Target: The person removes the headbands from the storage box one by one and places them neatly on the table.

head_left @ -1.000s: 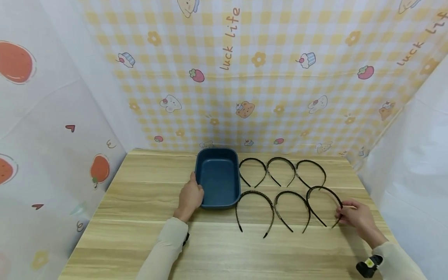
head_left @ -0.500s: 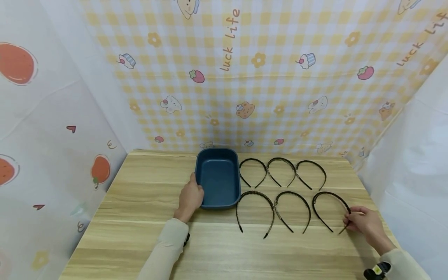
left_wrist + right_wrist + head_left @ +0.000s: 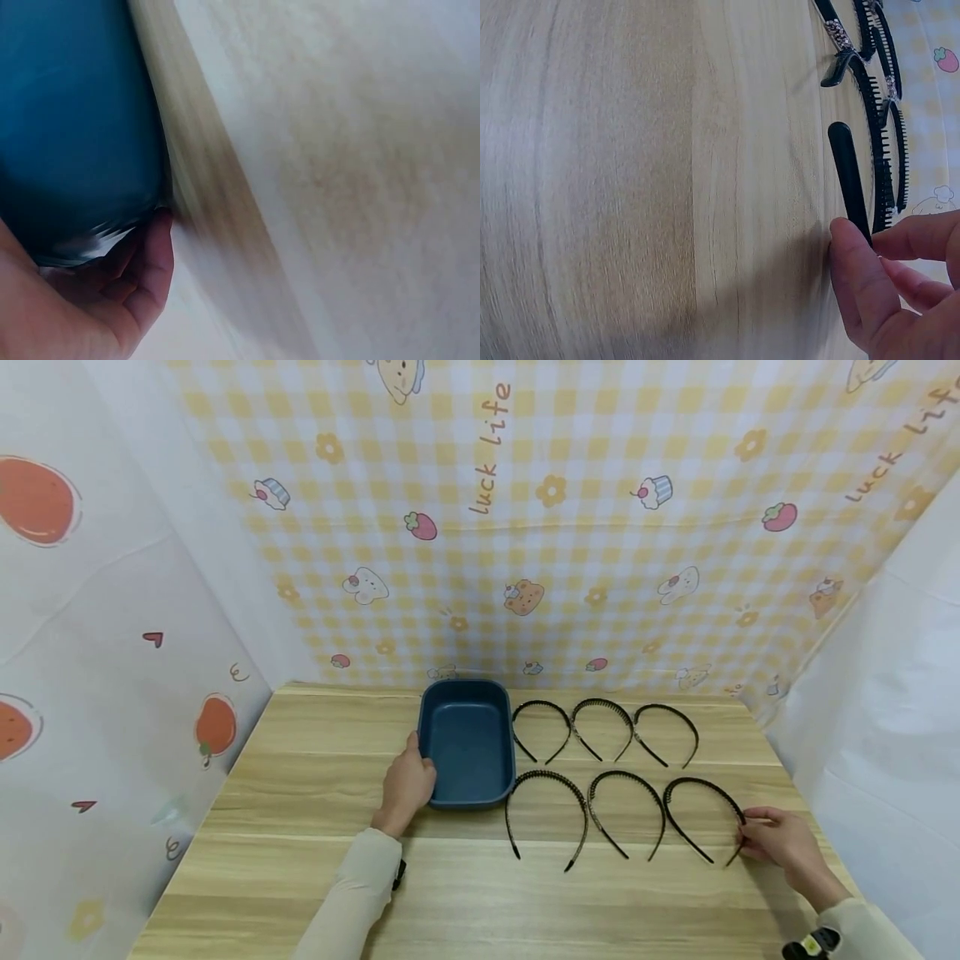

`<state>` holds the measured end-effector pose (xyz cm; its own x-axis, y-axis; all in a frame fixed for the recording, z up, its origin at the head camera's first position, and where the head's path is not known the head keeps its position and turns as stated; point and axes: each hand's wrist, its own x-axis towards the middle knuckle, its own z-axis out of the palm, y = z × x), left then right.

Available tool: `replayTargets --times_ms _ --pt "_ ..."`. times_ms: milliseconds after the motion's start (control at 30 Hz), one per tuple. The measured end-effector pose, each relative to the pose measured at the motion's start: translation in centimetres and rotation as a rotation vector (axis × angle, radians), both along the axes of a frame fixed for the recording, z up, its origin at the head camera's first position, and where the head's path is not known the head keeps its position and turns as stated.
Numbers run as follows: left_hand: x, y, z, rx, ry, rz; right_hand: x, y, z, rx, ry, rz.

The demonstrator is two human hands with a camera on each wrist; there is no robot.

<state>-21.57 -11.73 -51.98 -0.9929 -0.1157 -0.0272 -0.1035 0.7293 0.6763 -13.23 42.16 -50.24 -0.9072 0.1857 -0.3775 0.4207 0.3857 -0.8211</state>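
Note:
In the head view a dark blue rectangular plastic tub (image 3: 468,806) stands at the middle back of the table. My left hand (image 3: 406,785) holds its near left corner; in the left wrist view the fingers (image 3: 156,255) lie against the outside of the blue wall. On the right, my right hand (image 3: 783,843) pinches the right arm of a black headband (image 3: 705,781) at the right end of the near row. The right wrist view has thumb and fingers about that black arm (image 3: 849,176), its rounded tip sticking out past them.
Left of this headband, two more toothed headbands, one in the middle (image 3: 626,773) and one beside the tub (image 3: 547,772), complete the near row. A far row has three headbands, the middle one (image 3: 602,701) toothed. A yellow checked cloth (image 3: 555,543) hangs behind the table.
The headband in my right hand has come down and a little toward me, away from the far row's right headband, and lies beside its neighbour. My left hand and the tub stay put.

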Motion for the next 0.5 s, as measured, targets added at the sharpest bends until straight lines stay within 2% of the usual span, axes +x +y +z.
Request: replayTargets --times_ms 333,400,500 --pt "-0.38 -0.19 -0.36 0.047 0.013 0.033 0.04 0.15 0.18 0.21 -0.044 0.061" --pt "-0.38 -0.35 -0.27 0.065 0.01 0.034 -0.02 0.08 0.33 0.292 -0.047 0.095" --pt "-0.38 -0.74 0.03 0.093 0.031 0.034 -0.4 -0.27 0.93 0.483 -0.012 0.167"
